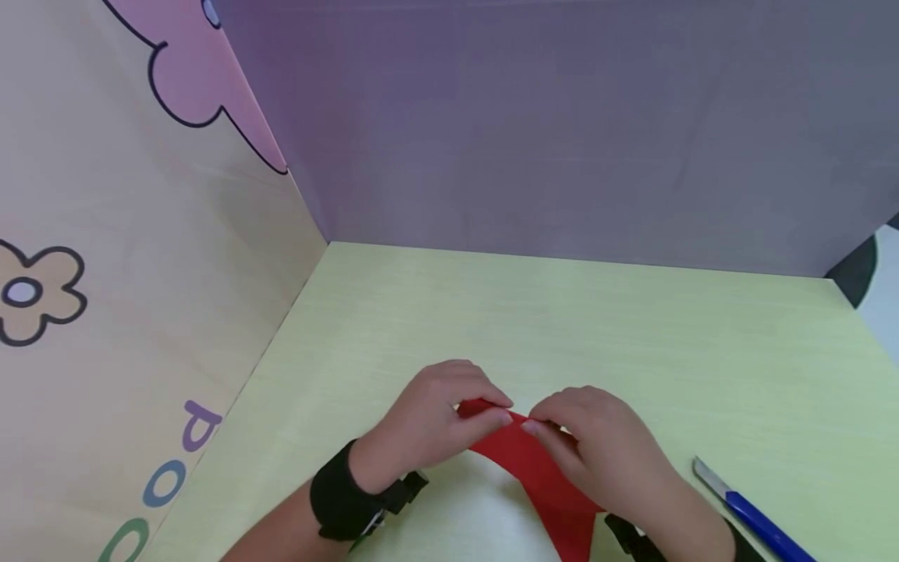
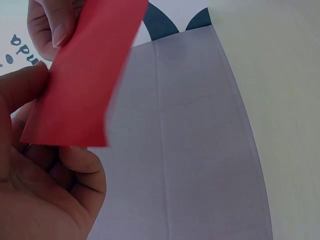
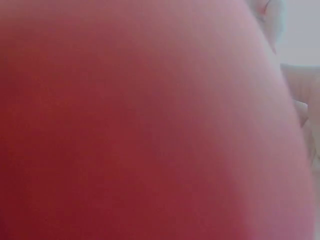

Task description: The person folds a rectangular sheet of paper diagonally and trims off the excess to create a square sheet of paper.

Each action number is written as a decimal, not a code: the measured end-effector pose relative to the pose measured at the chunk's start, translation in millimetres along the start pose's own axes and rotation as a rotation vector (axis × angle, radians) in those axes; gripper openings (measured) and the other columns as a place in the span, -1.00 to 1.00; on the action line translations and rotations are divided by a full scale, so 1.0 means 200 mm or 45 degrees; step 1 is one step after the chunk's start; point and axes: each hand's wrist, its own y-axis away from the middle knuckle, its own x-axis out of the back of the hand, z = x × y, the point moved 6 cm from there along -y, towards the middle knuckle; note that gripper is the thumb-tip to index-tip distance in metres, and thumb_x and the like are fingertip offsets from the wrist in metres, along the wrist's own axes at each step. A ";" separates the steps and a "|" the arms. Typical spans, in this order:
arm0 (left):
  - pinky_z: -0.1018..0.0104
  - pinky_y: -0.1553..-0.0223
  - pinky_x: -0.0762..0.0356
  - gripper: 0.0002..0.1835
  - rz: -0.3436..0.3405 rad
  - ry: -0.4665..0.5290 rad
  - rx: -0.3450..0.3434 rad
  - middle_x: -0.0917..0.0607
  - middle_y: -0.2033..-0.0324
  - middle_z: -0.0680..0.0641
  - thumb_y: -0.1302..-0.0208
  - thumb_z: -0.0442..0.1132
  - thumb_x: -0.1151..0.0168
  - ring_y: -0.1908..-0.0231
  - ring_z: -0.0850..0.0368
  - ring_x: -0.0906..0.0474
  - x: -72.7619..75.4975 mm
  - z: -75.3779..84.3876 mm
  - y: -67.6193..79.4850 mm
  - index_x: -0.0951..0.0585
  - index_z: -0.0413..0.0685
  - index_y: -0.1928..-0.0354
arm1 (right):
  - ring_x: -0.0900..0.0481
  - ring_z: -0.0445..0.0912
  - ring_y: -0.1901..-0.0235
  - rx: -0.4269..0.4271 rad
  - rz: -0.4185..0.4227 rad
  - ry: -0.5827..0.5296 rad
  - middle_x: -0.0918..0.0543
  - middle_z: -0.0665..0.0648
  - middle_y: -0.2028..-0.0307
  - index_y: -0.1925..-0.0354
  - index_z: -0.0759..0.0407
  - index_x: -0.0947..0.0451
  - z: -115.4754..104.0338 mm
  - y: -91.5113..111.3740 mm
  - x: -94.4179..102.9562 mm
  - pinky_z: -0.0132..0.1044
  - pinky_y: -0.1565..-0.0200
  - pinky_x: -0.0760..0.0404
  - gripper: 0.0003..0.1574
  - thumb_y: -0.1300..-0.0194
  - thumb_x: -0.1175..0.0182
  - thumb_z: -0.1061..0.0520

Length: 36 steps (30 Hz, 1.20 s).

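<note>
Both hands hold a strip of red paper point(image 1: 516, 453) above the table, pinching its far edge close to each other. The left hand point(image 1: 449, 406) grips it near one end, thumb on one face and fingers behind. In the left wrist view the red paper point(image 2: 85, 85) ends in a straight cut edge beside the left hand point(image 2: 50, 190). The right hand point(image 1: 604, 437) pinches the edge just right of the left thumb, and the strip bends down toward the near side below it. Blurred red paper point(image 3: 125, 140) covers most of the right wrist view.
A blue utility knife point(image 1: 762, 523) with its blade showing lies on the pale yellow-green table point(image 1: 562, 328), right of the right hand. A grey-purple panel point(image 1: 548, 140) stands along the back, and a white printed panel point(image 1: 175, 257) along the left.
</note>
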 end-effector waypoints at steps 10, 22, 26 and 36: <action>0.52 0.28 -0.50 -0.87 -0.070 -0.066 0.010 -0.69 0.41 0.19 -0.19 -0.07 -0.26 0.37 0.43 -0.48 -0.04 0.00 0.00 -0.70 0.11 0.29 | -0.51 -0.42 0.41 0.049 0.061 -0.098 -0.63 -0.30 0.43 0.35 -0.18 -0.64 -0.02 0.00 -0.01 -0.31 0.30 -0.63 -0.86 -0.05 -0.37 0.03; 0.56 0.32 -0.47 -0.88 -0.139 -0.135 0.029 -0.69 0.45 0.19 -0.21 -0.08 -0.22 0.43 0.43 -0.46 -0.07 0.01 0.00 -0.70 0.12 0.32 | -0.47 -0.44 0.48 0.105 0.112 -0.132 -0.62 -0.29 0.49 0.40 -0.12 -0.65 -0.04 0.00 -0.02 -0.34 0.36 -0.60 -0.87 -0.01 -0.38 0.08; 0.58 0.33 -0.46 -0.88 -0.131 -0.124 -0.008 -0.70 0.47 0.19 -0.20 -0.08 -0.23 0.45 0.44 -0.46 -0.07 0.03 0.00 -0.71 0.12 0.34 | -0.47 -0.44 0.49 0.110 0.113 -0.123 -0.62 -0.28 0.50 0.41 -0.12 -0.65 -0.05 0.01 -0.03 -0.34 0.37 -0.60 -0.87 0.01 -0.40 0.08; 0.54 0.34 -0.46 -0.87 -0.105 -0.255 -0.046 -0.67 0.52 0.20 -0.22 -0.08 -0.19 0.50 0.42 -0.44 -0.06 0.03 0.00 -0.68 0.12 0.40 | -0.36 -0.46 0.57 -0.057 -0.096 -0.038 -0.50 -0.36 0.59 0.47 -0.22 -0.59 0.00 0.01 -0.05 -0.38 0.41 -0.55 -0.90 -0.05 -0.36 -0.06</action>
